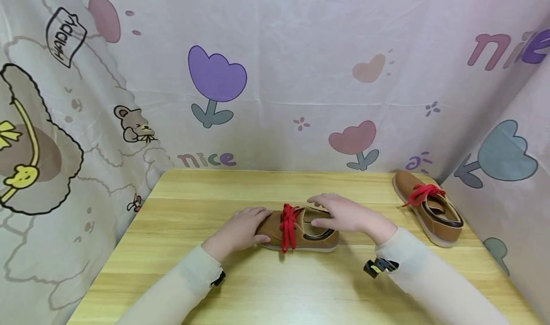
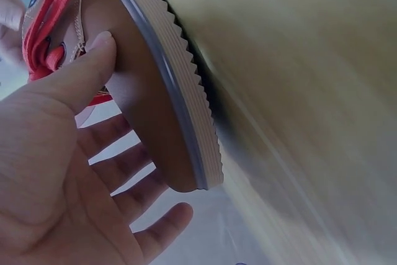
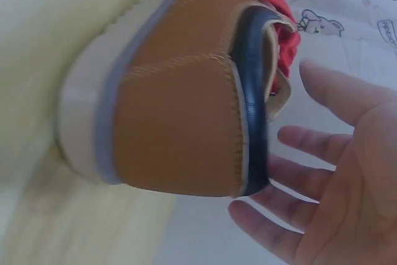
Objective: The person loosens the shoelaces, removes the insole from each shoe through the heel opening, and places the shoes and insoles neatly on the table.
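A brown leather shoe (image 1: 270, 227) with red laces (image 1: 289, 227) stands sole-down on the table, toe to the left. My left hand (image 1: 240, 229) rests at the toe. In the left wrist view, its straight thumb (image 2: 96, 60) lies along the near side, and the fingers spread loosely on the far side, partly hidden by the shoe. Around the shoe's opening and heel, my right hand (image 1: 343, 214) hovers with thumb and fingers apart. The right wrist view shows that palm (image 3: 353, 209) beside the dark heel collar (image 3: 253, 116), holding nothing.
Another brown shoe (image 1: 442, 227) with red laces stands at the table's right edge, toe pointing to the back. A printed curtain (image 1: 279, 77) rises behind the wooden table (image 1: 301, 287) and along both sides.
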A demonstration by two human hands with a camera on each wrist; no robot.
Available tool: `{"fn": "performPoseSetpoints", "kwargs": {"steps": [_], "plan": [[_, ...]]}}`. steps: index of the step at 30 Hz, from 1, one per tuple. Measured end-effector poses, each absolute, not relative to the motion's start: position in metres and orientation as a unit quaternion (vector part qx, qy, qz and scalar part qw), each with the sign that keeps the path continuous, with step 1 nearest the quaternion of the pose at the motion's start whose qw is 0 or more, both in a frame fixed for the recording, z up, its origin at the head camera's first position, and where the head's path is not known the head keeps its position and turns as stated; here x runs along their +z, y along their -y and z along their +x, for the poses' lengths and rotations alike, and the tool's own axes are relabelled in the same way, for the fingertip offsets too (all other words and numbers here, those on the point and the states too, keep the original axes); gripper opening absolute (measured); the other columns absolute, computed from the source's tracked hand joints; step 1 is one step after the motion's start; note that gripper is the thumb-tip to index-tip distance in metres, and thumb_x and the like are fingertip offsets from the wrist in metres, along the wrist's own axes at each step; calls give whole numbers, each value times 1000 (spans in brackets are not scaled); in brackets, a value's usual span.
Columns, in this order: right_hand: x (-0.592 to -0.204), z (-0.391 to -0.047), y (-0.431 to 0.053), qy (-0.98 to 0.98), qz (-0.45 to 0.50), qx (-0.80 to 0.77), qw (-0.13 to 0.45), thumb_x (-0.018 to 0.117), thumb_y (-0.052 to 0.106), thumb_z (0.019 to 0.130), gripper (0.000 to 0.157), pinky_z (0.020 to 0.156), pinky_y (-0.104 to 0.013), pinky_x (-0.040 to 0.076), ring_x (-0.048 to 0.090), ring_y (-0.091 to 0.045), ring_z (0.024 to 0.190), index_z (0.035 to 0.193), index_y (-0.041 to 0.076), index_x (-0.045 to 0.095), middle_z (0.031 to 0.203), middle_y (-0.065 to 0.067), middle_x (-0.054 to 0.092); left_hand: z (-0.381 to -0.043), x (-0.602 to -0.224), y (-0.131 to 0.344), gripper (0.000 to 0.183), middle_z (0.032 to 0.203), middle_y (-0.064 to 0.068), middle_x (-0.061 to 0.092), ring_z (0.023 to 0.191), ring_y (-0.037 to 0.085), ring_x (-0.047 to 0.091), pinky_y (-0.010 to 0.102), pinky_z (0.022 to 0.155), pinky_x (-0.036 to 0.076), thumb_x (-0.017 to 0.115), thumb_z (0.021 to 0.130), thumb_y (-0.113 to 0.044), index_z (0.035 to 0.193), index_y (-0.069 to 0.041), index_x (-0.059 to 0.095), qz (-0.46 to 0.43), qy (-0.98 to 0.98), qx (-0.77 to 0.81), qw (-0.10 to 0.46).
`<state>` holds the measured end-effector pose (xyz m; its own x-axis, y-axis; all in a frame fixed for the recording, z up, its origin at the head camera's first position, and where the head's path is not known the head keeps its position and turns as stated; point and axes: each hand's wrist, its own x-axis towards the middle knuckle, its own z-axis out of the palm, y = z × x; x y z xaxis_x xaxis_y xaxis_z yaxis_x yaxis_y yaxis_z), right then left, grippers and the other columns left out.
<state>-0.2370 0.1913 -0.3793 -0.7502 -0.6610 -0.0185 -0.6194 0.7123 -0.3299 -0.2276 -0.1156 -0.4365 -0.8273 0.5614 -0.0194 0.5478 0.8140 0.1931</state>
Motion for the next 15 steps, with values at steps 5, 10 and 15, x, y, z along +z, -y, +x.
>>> {"fn": "performPoseSetpoints", "kwargs": {"steps": [5, 10, 15], "plan": [[-367, -252, -173, -910, -383, -152, 33, 63, 26, 100, 25, 94, -44, 50, 63, -26, 108, 117, 7, 68, 112, -4, 67, -226, -435, 115, 73, 149, 10, 49, 138, 32, 44, 54, 112, 35, 68, 92, -50, 150, -12, 47, 286, -953, 91, 39], [-362, -266, -149, -916, -373, -146, 31, 64, 22, 99, 10, 83, -36, 51, 62, -15, 89, 97, 15, 71, 95, 5, 65, -227, -436, 114, 73, 149, 10, 50, 137, 32, 45, 54, 111, 36, 68, 92, -50, 150, -12, 47, 283, -954, 90, 40], [-366, -276, -130, -919, -368, -139, 39, 65, 25, 99, 12, 82, -35, 51, 61, -14, 88, 97, 16, 72, 97, 4, 66, -228, -438, 114, 73, 148, 10, 50, 136, 32, 46, 54, 110, 37, 69, 91, -50, 149, -12, 48, 285, -954, 87, 34]]}}
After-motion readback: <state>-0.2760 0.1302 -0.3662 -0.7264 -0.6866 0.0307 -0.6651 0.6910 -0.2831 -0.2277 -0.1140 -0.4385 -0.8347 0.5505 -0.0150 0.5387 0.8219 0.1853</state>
